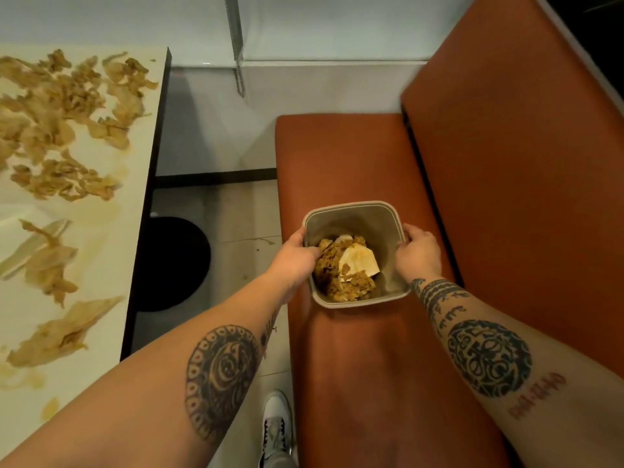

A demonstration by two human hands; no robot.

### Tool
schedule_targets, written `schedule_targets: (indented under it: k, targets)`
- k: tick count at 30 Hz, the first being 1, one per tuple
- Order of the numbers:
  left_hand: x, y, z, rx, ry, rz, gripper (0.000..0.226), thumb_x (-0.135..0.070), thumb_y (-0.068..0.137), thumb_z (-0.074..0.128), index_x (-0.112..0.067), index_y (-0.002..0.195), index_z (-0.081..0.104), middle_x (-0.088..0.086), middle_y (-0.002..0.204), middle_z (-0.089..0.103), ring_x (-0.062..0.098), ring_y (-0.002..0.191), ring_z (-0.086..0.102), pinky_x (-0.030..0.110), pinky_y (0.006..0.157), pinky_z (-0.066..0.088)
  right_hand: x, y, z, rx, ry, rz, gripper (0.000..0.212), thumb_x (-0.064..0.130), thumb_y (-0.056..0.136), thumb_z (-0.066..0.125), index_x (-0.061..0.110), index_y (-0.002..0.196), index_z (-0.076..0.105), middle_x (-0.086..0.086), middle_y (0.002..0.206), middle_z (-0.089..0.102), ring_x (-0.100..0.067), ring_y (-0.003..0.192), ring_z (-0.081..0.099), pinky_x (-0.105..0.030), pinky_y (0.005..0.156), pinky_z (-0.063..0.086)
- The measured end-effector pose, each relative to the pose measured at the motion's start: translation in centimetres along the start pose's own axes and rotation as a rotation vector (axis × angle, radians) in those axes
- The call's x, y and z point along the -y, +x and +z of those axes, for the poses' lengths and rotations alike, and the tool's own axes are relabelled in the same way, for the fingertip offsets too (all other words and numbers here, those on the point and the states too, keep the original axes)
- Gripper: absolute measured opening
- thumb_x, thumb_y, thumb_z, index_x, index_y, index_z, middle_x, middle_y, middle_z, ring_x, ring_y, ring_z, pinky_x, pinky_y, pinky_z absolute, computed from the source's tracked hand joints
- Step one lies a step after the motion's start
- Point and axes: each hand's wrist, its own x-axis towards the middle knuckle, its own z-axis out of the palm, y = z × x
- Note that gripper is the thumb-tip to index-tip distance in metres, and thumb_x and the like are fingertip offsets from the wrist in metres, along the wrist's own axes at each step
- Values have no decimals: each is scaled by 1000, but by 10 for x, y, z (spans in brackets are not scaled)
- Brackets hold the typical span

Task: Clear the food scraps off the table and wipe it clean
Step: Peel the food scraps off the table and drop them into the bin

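Observation:
A small grey bin stands on the orange bench seat. It holds brown food scraps and a crumpled white napkin. My left hand grips the bin's left rim and my right hand grips its right rim. At the left, the white table is strewn with several brown, leafy food scraps and yellowish stains.
The orange backrest rises at the right of the seat. A black round table base sits on the tiled floor between table and bench. My white shoe shows at the bottom. A pale wall stands beyond.

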Motion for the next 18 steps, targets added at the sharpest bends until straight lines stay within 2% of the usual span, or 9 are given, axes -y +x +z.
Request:
schedule_targets:
  k: [2,4,5,7,8,10,13,15,18]
  targets:
    - [-6,0,0,34,72,1,62,-12,102,51,-31,158,31,1,140,57,19,115,58,35,102,51,1,0,1,24,-39,-5,55,11,100,50,19,153,43,-14,148,45,-33,134,47,-40,111,40]
    - [-10,-5,-1,36,116,-10,57,-13,103,51,-25,157,35,3,140,57,24,122,58,34,104,50,5,-2,0,54,-69,20,60,14,97,51,18,155,38,-14,151,42,-35,137,43,-42,112,39]
    - [-12,-7,-3,26,122,-21,53,-14,103,51,-21,154,39,3,136,59,23,118,60,30,98,53,10,-4,-2,66,-89,57,62,16,96,52,18,155,35,-13,154,39,-35,139,39,-45,113,37]
    - [-15,-18,-13,-15,131,-45,36,-17,104,51,-14,140,53,-1,108,64,14,88,62,17,65,56,25,-13,-5,70,-144,146,67,20,93,56,18,156,32,-10,159,32,-34,144,32,-48,113,32]
    - [-14,-23,-19,-38,126,-55,28,-19,104,52,-14,131,58,-4,96,61,9,76,56,18,53,51,34,-19,-6,64,-164,156,67,21,92,56,18,155,32,-9,160,30,-33,144,29,-49,113,30]
    - [-6,-29,-33,-84,126,-66,21,-23,104,52,-17,122,62,-5,93,59,8,70,49,23,54,43,52,-33,-5,55,-169,103,66,24,91,56,19,154,36,-7,161,28,-32,145,27,-51,115,28]
    - [3,-55,-68,-174,105,-39,24,-25,102,53,-14,120,65,0,100,61,13,79,52,26,62,43,84,-64,10,114,-116,-22,58,30,93,57,23,149,43,-6,159,32,-32,145,28,-52,117,27]
    - [11,-77,-97,-218,64,-37,20,-24,100,56,-14,113,67,2,97,63,16,82,55,27,63,44,109,-92,28,195,-74,-77,49,30,94,57,23,143,51,-8,153,38,-35,141,33,-48,117,30]
    - [32,-117,-149,-315,6,-30,13,-14,94,57,-21,93,68,4,90,65,18,75,57,25,57,40,141,-149,61,309,-39,-210,39,29,93,58,22,132,60,-9,143,50,-36,134,43,-40,113,35]
